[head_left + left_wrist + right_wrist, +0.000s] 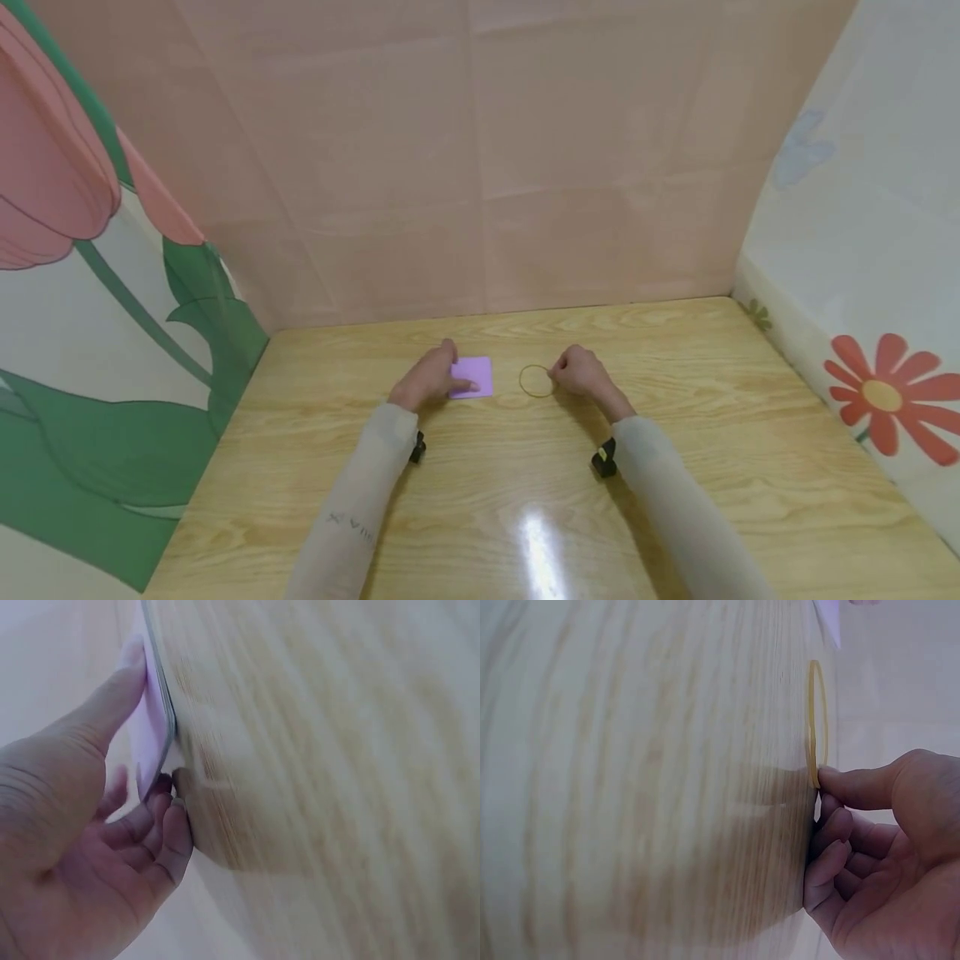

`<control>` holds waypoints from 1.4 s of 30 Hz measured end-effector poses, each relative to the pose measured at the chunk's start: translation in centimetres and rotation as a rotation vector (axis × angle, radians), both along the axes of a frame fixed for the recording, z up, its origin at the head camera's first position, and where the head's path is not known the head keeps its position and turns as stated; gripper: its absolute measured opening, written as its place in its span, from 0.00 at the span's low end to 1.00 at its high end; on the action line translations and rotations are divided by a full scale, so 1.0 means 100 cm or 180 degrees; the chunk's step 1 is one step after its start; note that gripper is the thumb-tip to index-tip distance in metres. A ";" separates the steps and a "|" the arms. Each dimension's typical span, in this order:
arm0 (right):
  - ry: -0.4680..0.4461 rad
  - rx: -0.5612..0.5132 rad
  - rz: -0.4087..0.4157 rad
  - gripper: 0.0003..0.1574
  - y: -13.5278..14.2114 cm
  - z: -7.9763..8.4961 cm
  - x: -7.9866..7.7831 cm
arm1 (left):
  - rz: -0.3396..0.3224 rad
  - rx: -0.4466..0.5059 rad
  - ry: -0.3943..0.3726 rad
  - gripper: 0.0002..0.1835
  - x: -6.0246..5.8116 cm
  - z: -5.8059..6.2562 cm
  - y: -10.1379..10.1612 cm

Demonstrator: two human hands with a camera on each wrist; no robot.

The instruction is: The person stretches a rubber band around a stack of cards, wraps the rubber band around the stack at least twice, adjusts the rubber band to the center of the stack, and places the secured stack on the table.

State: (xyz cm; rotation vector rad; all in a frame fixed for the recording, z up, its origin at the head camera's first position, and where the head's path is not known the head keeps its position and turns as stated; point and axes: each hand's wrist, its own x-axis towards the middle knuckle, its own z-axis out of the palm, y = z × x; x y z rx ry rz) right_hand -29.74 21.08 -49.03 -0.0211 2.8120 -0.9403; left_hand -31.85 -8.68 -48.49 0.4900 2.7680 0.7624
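A thin purple square with rounded corners [472, 369] lies at the wooden table's far middle; its edge looks layered in the left wrist view, like a small stack of cards. My left hand [431, 377] grips it from the left, thumb [112, 701] across its top face and the other fingers curled at its edge. To the right is a yellow rubber band [522, 388], spread in a round loop. My right hand [583, 372] pinches the band's right side between thumb and forefinger. In the right wrist view, the band [811, 724] stretches away from the fingertips along the tabletop.
The wood-grain table [480, 483] ends at a pink backdrop [480, 167] just beyond the hands. Walls with painted flowers stand on the left [75, 333] and right [847, 250]. A small black wrist device [604, 458] sits on the right wrist.
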 end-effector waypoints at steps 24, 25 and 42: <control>0.0011 -0.0006 0.0215 0.11 -0.001 0.013 0.009 | 0.0142 0.1636 -0.0468 0.09 0.022 -0.006 -0.002; 0.0032 -0.0030 0.0207 0.11 -0.001 0.014 0.010 | 0.0190 0.1733 -0.0522 0.08 0.023 -0.006 -0.001; 0.0451 -0.0455 0.0092 0.09 -0.019 0.042 0.021 | 0.1069 0.2551 -0.0968 0.25 0.034 -0.006 0.009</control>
